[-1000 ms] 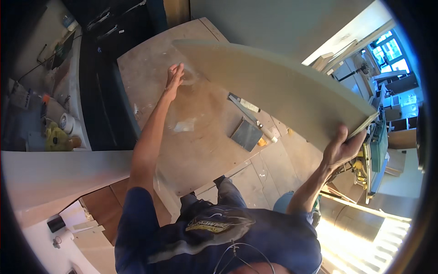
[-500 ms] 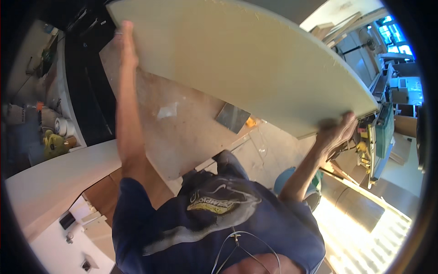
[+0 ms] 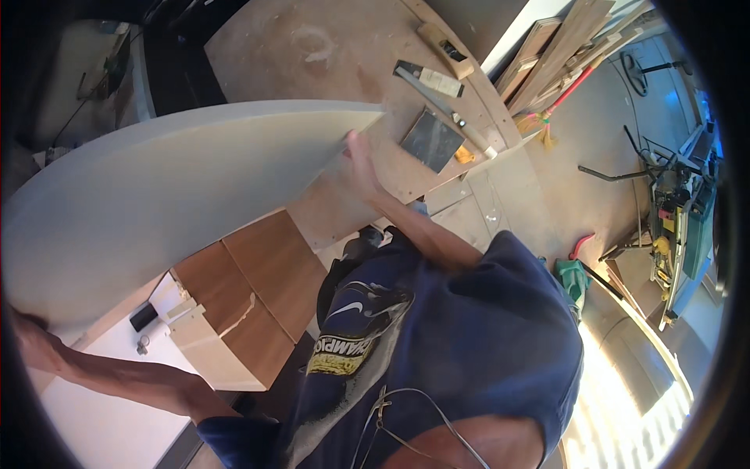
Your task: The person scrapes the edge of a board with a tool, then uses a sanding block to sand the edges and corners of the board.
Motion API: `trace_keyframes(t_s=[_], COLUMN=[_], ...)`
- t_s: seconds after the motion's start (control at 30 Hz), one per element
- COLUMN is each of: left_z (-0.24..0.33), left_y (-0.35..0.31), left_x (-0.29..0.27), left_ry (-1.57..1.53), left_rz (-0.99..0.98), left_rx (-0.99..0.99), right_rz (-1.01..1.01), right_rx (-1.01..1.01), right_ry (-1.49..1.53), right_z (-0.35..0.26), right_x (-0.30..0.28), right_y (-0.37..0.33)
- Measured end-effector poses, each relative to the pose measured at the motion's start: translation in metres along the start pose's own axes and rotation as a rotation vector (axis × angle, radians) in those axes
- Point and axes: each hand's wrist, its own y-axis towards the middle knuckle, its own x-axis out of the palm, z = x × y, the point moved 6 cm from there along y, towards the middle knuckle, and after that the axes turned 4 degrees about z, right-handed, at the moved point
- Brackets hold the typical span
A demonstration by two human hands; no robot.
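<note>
A big pale panel (image 3: 156, 203) stretched across the left half of the frame, carried by both hands. The right hand (image 3: 361, 160), near centre, had its grip clamped on the panel's far corner. The left hand (image 3: 27, 328), at the lower left edge, gripped the near end, fingers mostly hidden. Behind, the plywood bench (image 3: 328, 55) carried a dark block (image 3: 431, 139) and a scraper (image 3: 428, 76).

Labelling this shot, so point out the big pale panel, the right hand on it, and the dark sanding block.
pale panel (image 3: 156, 195), head view, middle of its broad face
right hand (image 3: 359, 160), head view, back of hand
dark sanding block (image 3: 431, 139), head view, top face
</note>
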Motion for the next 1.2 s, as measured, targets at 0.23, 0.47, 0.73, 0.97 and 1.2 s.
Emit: trace_keyframes(t_s=[0.23,0.47,0.73,0.97,1.2], left_z=[0.107,0.177,0.229,0.265,0.258], left_y=[-0.070,-0.143,-0.168,-0.190,-0.199], left_x=[0.005,0.007,-0.015,-0.040,-0.026], left_ry=[-0.169,-0.405,-0.205,-0.155,-0.228], left_rz=[-0.158,-0.259,-0.450,-0.619,-0.854], left_rx=[0.198,0.173,0.212,0.320,0.169], right_rz=[-0.358,-0.282,-0.096,0.403,0.024], right_rx=[0.468,0.495,0.152,-0.685,-0.663], right_ry=[0.129,0.287,-0.381,-1.351,-1.658], right_z=[0.106,0.134,0.089,-0.063,-0.104], right_x=[0.029,0.036,-0.020,-0.161,-0.198], right_y=[-0.045,-0.052,-0.057,-0.055,0.007])
